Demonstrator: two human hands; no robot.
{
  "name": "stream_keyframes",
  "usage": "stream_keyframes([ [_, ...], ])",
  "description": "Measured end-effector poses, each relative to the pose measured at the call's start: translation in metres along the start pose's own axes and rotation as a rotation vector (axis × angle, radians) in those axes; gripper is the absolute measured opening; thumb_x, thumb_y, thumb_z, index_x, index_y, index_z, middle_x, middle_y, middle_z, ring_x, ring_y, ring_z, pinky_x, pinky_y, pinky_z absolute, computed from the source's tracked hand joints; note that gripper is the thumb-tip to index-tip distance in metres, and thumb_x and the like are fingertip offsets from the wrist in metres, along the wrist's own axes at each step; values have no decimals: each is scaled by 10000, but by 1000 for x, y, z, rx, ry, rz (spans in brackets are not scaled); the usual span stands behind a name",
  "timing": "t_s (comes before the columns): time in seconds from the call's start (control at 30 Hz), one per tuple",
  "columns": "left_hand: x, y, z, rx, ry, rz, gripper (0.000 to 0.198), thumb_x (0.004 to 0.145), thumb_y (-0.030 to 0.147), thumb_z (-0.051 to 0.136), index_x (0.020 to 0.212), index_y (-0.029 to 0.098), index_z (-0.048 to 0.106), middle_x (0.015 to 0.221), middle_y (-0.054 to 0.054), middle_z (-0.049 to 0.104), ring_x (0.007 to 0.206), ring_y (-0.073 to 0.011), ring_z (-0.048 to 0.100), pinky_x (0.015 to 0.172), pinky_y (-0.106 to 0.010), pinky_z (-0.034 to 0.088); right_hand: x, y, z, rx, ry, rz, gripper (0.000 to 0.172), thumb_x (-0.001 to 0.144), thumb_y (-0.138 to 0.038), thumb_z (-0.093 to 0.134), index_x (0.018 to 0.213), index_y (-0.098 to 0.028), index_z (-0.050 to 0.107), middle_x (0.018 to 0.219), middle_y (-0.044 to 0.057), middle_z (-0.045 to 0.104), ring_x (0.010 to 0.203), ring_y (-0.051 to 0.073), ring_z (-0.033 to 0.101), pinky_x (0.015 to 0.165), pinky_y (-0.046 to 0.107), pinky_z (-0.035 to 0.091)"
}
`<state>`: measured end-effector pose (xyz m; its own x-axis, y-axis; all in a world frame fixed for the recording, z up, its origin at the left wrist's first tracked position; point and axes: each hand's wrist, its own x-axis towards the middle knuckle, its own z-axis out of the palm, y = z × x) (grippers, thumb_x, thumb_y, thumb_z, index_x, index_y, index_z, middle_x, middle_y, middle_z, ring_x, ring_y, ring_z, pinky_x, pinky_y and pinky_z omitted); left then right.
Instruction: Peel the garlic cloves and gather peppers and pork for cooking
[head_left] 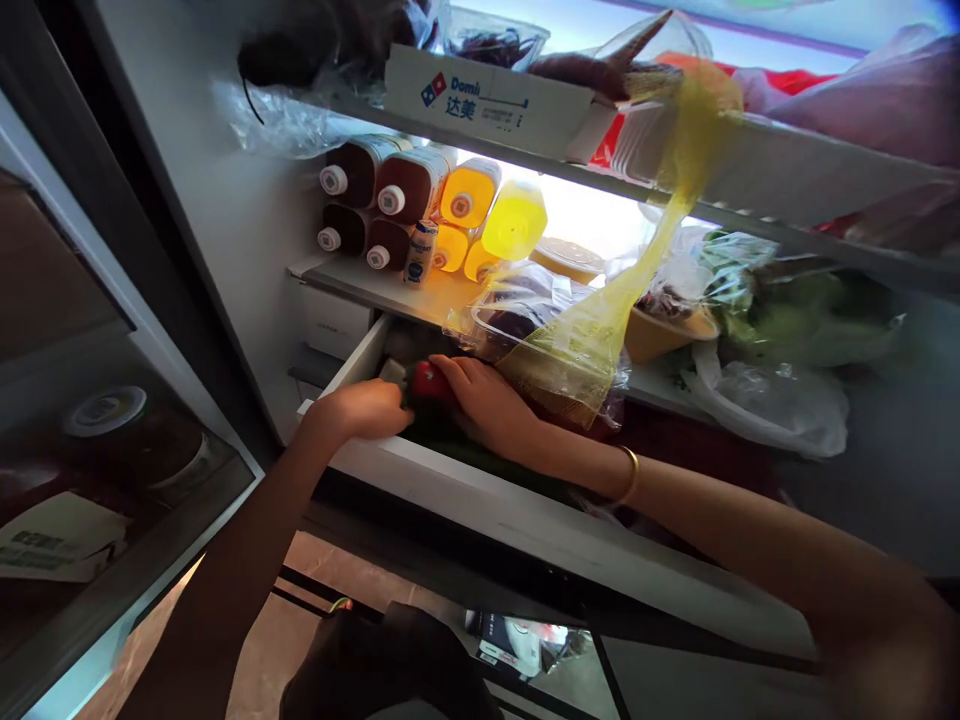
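Both hands reach into an open fridge drawer [457,478]. My left hand [369,408] is at its left front corner, its fingers curled closed around something dark that I cannot make out. Beside it, my right hand [491,405] has its fingers bent over a red, round fruit or vegetable [429,381]; the thumb is hidden. A pale piece [392,374] lies behind my left fingers. The drawer's inside is dark, and its other contents are hard to tell apart. A yellow mesh bag [577,360] hangs from above to just behind my right hand.
Bottles of dark and orange drinks [405,185] lie stacked on the shelf above, with a small bottle [420,252] in front. A clear-wrapped tray [517,305] and a white plastic bag [780,400] overhang the drawer. The fridge door [225,440] stands open at left.
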<state>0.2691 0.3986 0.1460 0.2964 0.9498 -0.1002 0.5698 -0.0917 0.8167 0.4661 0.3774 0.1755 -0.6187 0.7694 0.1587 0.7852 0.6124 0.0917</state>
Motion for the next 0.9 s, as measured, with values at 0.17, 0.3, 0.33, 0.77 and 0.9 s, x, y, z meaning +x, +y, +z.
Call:
stream_keyframes([
  [0.17, -7, 8, -7, 454, -182, 82, 280, 797, 336, 556, 916, 159, 736, 934, -161, 757, 857, -313, 714, 726, -343, 512, -43, -7, -17, 146, 303, -128, 627, 861, -138, 563, 1441, -221, 338, 1317, 153, 579, 1197, 299, 568, 975, 496, 521],
  [0.3, -14, 9, -10, 378, -5, 287, 342, 822, 256, 531, 1117, 178, 687, 1062, -128, 742, 970, -287, 699, 794, -334, 516, -57, -10, -30, 248, 525, -21, 704, 793, -172, 700, 1399, -315, 372, 1277, 89, 605, 1131, 278, 617, 944, 460, 553],
  [0.33, -14, 8, -11, 287, 61, 375, 402, 819, 233, 537, 1203, 188, 647, 1135, -118, 723, 1021, -277, 685, 840, -337, 514, -58, -10, -33, 268, 585, 16, 715, 776, -198, 730, 1387, -327, 381, 1275, 80, 605, 1123, 279, 621, 949, 464, 552],
  [0.77, -5, 43, -27, -594, 216, 789, 734, 697, 335, 836, 1346, 293, 495, 1264, -52, 635, 1159, -252, 622, 1012, -428, 501, 2, 2, -85, 542, 844, 167, 711, 657, -353, 827, 1258, -309, 450, 1217, 50, 589, 1107, 274, 599, 952, 491, 549],
  [0.9, 11, 58, -37, -657, 320, 793, 417, 749, 345, 787, 1107, 214, 618, 1009, -33, 698, 1035, -224, 665, 893, -363, 552, 8, -7, -93, 598, 847, 165, 684, 651, -347, 836, 1231, -298, 476, 1166, 48, 617, 1056, 267, 620, 931, 479, 565],
])
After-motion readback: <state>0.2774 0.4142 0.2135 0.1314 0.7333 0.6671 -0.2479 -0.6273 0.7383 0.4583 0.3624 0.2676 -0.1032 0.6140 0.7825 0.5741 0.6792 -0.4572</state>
